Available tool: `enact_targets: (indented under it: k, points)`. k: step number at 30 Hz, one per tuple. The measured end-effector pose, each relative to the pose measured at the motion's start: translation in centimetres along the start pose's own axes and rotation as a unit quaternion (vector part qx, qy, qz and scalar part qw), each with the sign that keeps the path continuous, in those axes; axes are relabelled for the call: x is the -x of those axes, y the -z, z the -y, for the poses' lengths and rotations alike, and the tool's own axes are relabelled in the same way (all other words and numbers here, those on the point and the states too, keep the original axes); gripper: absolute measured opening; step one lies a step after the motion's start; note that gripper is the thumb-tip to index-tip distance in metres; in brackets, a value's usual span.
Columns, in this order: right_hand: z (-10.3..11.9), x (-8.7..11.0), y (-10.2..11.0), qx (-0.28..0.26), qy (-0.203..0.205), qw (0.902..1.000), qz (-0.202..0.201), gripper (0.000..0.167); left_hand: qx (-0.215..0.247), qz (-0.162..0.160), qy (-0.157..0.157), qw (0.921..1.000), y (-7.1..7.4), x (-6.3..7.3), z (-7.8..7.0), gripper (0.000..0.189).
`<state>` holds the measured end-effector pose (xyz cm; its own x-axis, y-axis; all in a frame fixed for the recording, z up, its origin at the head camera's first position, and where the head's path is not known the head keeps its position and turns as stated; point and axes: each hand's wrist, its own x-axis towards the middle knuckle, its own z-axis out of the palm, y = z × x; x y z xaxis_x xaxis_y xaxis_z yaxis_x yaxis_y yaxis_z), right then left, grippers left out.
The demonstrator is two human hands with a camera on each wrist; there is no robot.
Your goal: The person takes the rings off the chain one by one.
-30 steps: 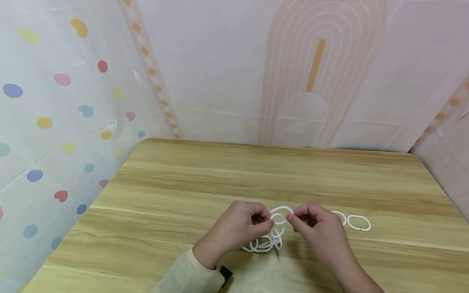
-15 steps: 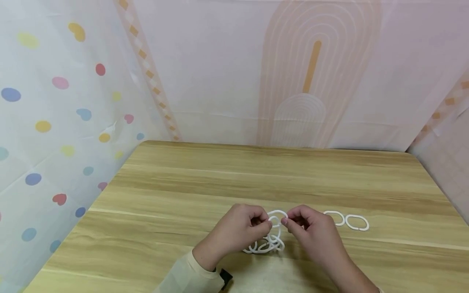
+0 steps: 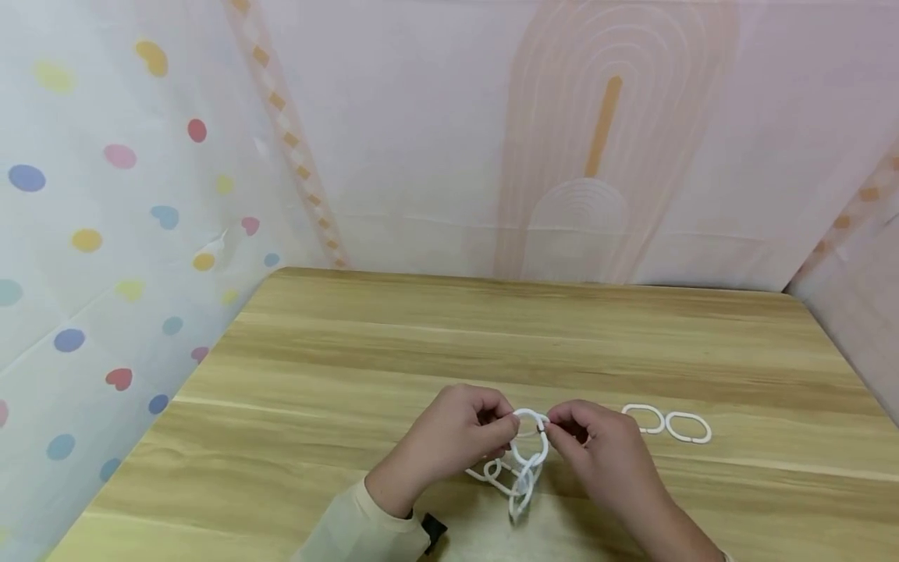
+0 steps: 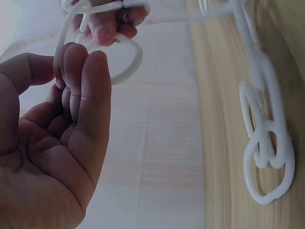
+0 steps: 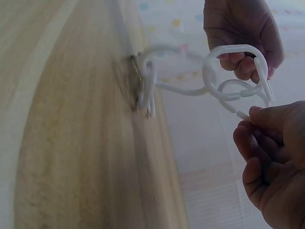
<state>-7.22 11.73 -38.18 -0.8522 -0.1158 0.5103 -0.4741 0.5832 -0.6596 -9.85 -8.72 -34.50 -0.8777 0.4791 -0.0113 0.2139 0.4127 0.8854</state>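
My left hand (image 3: 456,433) pinches a white plastic chain link between thumb and fingers. Facing it, my right hand (image 3: 604,445) pinches another white link (image 5: 229,106), which has a small gap in its side and passes through an oval link (image 5: 233,48) of the chain. From there the white chain (image 3: 521,492) hangs down between the hands, its lower links bunched low over the tabletop. Seen from the left wrist, several joined links (image 4: 287,160) dangle beside the wood. The left fingers partly cover the link they hold.
Two loose white links, one nearer (image 3: 662,423) and one farther right (image 3: 708,429), lie side by side on the wooden table (image 3: 421,336). A patterned cloth (image 3: 421,140) hangs behind the table, and a dotted one (image 3: 91,289) on the left.
The held links have turned, so a ring now faces the camera between the hands. My right hand has come slightly closer to the left, and the chain below hangs lower.
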Motion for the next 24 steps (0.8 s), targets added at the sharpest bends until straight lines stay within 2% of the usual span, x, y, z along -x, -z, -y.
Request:
enact_targets:
  k: [5, 8, 11, 18, 24]
  points:
    - [-0.1, -0.1, 0.7, -0.003, -0.087, 0.9961, 0.015, 0.016, -0.02, -0.005, -0.002, 0.9998, 0.0, -0.1, -0.1, 0.017]
    - [-0.1, -0.3, 1.1, -0.008, -0.147, 0.9887, 0.029, 0.01, -0.029, -0.006, -0.005, 0.9996, 0.0, -0.2, -0.2, 0.017]
    - [-0.3, -0.6, 1.4, -0.016, -0.189, 0.9811, 0.037, 0.006, -0.036, -0.006, -0.005, 0.9993, 0.0, -0.2, -0.2, 0.017]
    - [-1.0, -1.1, 2.0, -0.046, -0.245, 0.967, 0.053, 0.014, -0.041, -0.007, -0.002, 0.9991, 0.1, -0.2, -0.3, 0.017]
    - [-1.2, -1.2, 2.4, -0.056, -0.26, 0.9621, 0.059, 0.015, -0.038, -0.008, -0.008, 0.9992, 0.1, -0.2, -0.2, 0.019]
